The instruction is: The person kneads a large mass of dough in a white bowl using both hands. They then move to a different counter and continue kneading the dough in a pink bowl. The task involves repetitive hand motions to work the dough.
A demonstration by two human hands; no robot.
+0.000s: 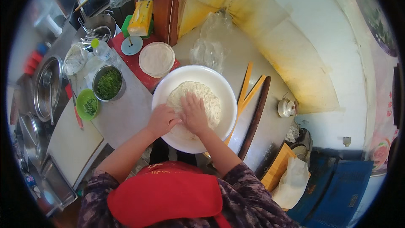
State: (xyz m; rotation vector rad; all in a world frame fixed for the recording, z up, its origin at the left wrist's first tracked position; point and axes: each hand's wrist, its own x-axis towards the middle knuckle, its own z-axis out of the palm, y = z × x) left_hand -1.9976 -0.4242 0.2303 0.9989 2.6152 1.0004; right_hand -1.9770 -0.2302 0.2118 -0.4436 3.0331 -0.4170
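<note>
A pale mass of dough (210, 98) lies in a large white basin (226, 85) at the counter's edge before me. My right hand (194, 114) presses flat on the dough, its fingers extended and pointing away from me. Beside it, my left hand (163, 120) is at the dough's left edge, with its fingers bent. The fingertips and the part of the dough under them are hidden, so whether the left fingers grip any dough is unclear.
Left of the basin stand a steel pot of chopped greens (109, 84) and a green bowl (84, 110). A round white board (156, 59) lies beyond it. At right are wooden sticks (245, 85), a dark rolling pin (258, 114) and a small metal pot (286, 107).
</note>
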